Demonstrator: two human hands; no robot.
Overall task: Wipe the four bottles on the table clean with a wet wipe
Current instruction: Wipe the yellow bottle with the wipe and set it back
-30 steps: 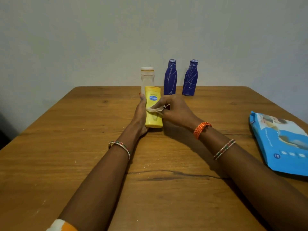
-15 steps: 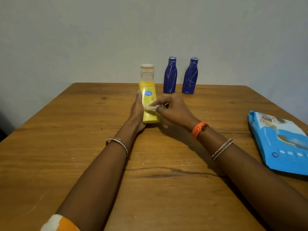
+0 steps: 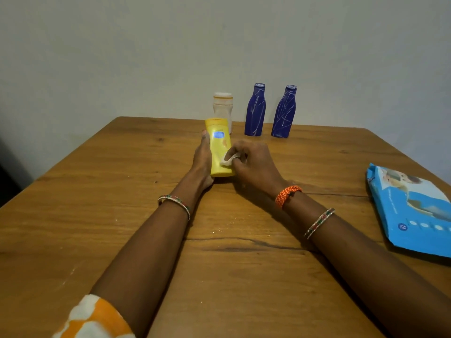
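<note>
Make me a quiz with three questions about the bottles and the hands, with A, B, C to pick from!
1. Where is the blue wipes pack?
A. On the table's right side
B. Behind the bottles
C. Under the left arm

2. How many dark blue bottles stand at the back?
A. One
B. Two
C. Four

3. What is the right hand doing?
A. Lying flat and empty
B. Holding a blue bottle
C. Pinching the wet wipe against the yellow bottle

Answers:
1 A: the pack lies near the right edge of the table.
2 B: one dark blue bottle and another stand side by side.
3 C: the wipe touches the yellow bottle, which the left hand steadies.
</note>
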